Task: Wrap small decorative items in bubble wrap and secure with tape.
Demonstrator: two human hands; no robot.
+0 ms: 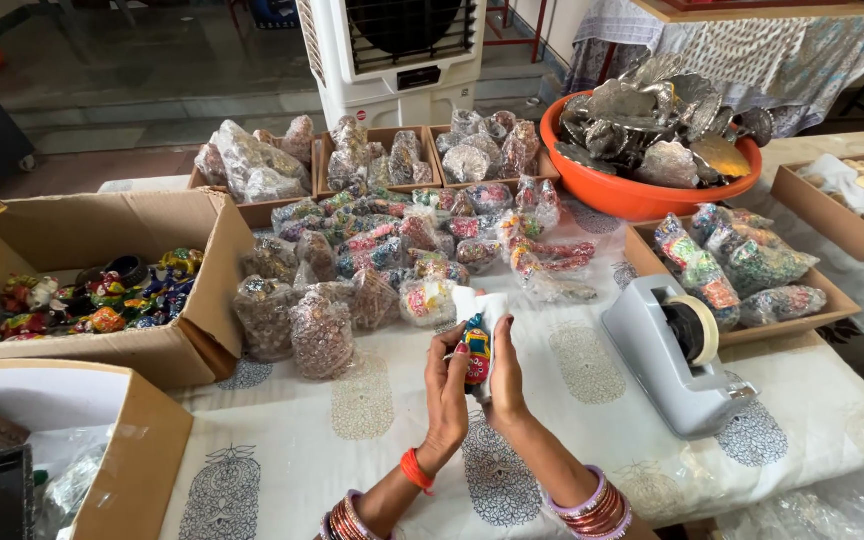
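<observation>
Low in the middle of the frame, left hand (446, 392) and right hand (505, 375) close together, both clamped on a small painted toy (476, 352), red and yellow with blue at its top, held upright above the counter (572, 410). White wrap (479, 305) standing up behind the toy, caught between the fingers of both hands, probably so the paper can fold round it. Palms facing each other, thumbs in front, toy clear of the cloth below.

Just above the hands, a heap of clear bags (382, 270) of coloured pieces, near enough to brush with a forward reach. Right of centre, a grey tape dispenser (677, 355) near the right hand, roll facing it, seemingly parked for a short reach. Upper right, an orange tub (642, 185) of silver-foil bowls, well apart. Right of that, a shallow tray (812, 300) with more bags, its corner overhanging the counter edge. Left of the frame, an open carton (102, 290) of bright painted toys, flap leaning toward the bag heap. Lower left, a second carton (102, 440), its wall close to the left forearm.

Open cloth only under and just right of the hands, down to the lower edge; bags, dispenser and cartons hemming in the other sides.
</observation>
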